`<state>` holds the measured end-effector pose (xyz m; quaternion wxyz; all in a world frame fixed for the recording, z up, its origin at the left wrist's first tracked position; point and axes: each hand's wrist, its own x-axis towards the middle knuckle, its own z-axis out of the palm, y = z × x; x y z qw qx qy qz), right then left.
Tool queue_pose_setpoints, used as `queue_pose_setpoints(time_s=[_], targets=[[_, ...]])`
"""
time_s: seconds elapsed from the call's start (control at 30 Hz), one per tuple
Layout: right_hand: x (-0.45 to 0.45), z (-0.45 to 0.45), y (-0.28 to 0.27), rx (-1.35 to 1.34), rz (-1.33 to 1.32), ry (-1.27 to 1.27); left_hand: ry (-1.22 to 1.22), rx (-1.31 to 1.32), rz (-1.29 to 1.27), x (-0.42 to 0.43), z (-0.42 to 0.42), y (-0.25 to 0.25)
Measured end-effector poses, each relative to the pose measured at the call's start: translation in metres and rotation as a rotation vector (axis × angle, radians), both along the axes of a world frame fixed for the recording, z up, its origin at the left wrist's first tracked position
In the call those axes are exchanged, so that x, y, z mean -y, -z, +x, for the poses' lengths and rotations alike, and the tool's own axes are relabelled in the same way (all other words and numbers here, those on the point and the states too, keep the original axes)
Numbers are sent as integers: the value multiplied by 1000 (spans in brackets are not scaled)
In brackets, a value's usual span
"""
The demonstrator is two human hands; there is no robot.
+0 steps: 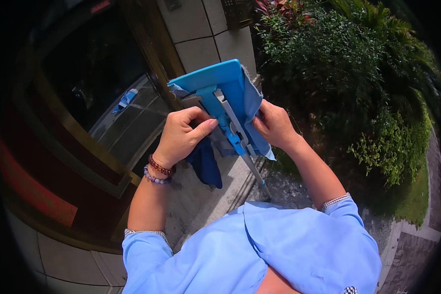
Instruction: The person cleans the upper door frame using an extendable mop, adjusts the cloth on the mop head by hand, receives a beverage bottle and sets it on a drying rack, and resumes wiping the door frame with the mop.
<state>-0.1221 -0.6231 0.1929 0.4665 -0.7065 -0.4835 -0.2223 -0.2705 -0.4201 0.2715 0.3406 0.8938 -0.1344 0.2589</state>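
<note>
Mop (234, 88) at 12 o'clock, head up, pole (253, 169) running down toward 5. Right hand (278, 125) at mop's 4 o'clock, fingers pinching pad (253, 95) edge. Left hand (183, 131) at 8, fingers curled, thumb by joint (235, 141); can't tell if gripping. Shrubs (328, 68) at 2.

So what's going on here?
A person in a blue shirt is handling a flat mop outdoors. The right hand holds the cloth at the mop's edge. The left hand is near the hinge, its grip unclear. The handle slants downward, and dark blue fabric hangs below the left hand.
</note>
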Motion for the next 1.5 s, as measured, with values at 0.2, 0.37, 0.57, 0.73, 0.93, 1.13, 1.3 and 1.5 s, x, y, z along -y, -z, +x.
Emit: queue_pose_setpoints(time_s=[0.2, 0.37, 0.57, 0.73, 0.93, 1.13, 1.3, 1.5], targets=[[-4, -7, 0, 56, 42, 98, -282, 271, 444, 31, -5, -107], [-16, -12, 4, 130, 139, 167, -548, -273, 1010, 88, 43, -136], [-5, -6, 9, 116, 179, 126, -473, -142, 1306, 101, 52, -116], [5, -1, 10, 21, 104, -11, -269, -124, 1308, 93, 49, -124], [15, -3, 21, -18, 123, -33, -251, -75, 1394, 100, 52, -122], [39, 16, 98, -406, 48, -286, -170, -23, 1412, 97, 58, -122], [44, -5, 109, -344, -23, -76, -160, -51, 1391, 99, 61, -122], [15, -6, 126, -84, 181, 234, -73, -18, 1319, 102, 59, -125]])
